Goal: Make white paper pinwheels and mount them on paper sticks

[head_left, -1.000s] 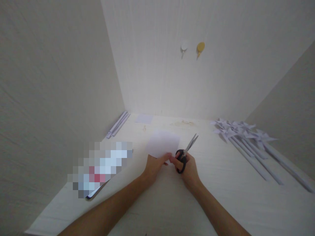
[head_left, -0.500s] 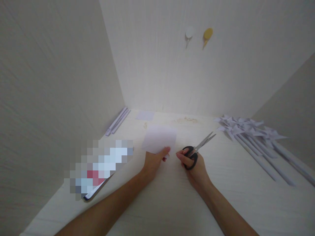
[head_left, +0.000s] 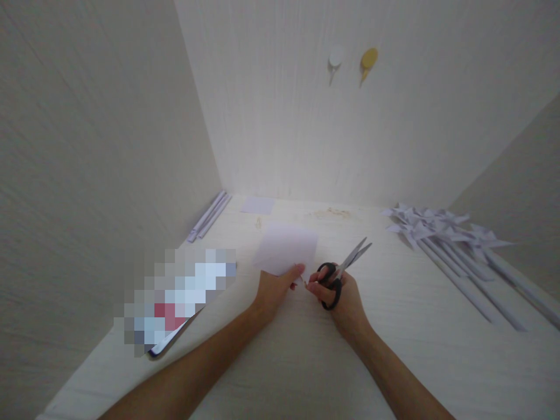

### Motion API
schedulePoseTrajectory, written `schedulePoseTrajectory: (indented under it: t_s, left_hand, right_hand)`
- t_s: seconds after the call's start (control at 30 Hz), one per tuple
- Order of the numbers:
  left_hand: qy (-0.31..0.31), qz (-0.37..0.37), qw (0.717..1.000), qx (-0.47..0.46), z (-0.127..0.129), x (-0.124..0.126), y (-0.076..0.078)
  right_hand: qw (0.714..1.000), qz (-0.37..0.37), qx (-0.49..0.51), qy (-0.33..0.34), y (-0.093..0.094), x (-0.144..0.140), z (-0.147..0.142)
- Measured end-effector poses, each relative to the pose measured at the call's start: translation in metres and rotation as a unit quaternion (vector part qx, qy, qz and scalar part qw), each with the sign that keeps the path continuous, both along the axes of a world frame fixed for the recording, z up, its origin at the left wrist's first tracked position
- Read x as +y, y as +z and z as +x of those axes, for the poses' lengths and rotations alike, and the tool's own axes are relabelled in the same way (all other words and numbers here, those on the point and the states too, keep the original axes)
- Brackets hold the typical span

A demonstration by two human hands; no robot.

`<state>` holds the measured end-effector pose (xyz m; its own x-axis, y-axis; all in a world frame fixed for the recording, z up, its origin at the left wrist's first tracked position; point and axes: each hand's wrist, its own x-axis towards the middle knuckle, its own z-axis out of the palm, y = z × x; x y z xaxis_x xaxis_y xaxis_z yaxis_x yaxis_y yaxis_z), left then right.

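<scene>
A square sheet of white paper (head_left: 286,246) is pinched at its near right corner by my left hand (head_left: 276,291), thumb on top. My right hand (head_left: 347,303) carries black-handled scissors (head_left: 335,283) hooked on its fingers, their blades slightly apart and pointing away to the upper right. The thumb and forefinger of that hand come together close to the paper's corner. Between the two hands is a tiny yellowish bit, too small to name; I cannot tell which fingers hold it.
A blurred-out phone-like device (head_left: 188,303) lies at the left. Several rolled paper sticks (head_left: 210,216) and a small paper square (head_left: 258,205) lie at the back left. Paper pinwheels on sticks (head_left: 441,233) are piled at the right. Two hooks (head_left: 370,58) hang on the back wall.
My right hand has moved left, closer to my left hand and the paper's corner, bringing the scissors along. The paper has shifted slightly to the right.
</scene>
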<state>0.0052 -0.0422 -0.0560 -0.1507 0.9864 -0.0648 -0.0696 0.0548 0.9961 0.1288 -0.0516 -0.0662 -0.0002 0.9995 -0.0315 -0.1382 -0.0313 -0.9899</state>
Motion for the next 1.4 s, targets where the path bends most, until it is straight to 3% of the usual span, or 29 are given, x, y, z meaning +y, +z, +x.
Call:
schedulePoseTrajectory:
  t_s: [0.83, 1.1, 1.4]
  left_hand:
    - [-0.007, -0.015, 0.999, 0.039, 0.0027, -0.0024, -0.0008]
    - [-0.023, -0.01, 0.998, 0.056, 0.0018, -0.0019, -0.0079]
    - [-0.065, 0.014, 0.997, 0.037, 0.0024, 0.0, -0.0058]
  right_hand:
    - [1.0, 0.002, -0.024, -0.013, -0.0009, 0.0019, 0.0002]
    - [0.999, 0.006, -0.027, -0.02, 0.0007, 0.0003, -0.0004]
    - [0.999, 0.006, -0.009, -0.05, -0.0035, 0.0024, -0.0017]
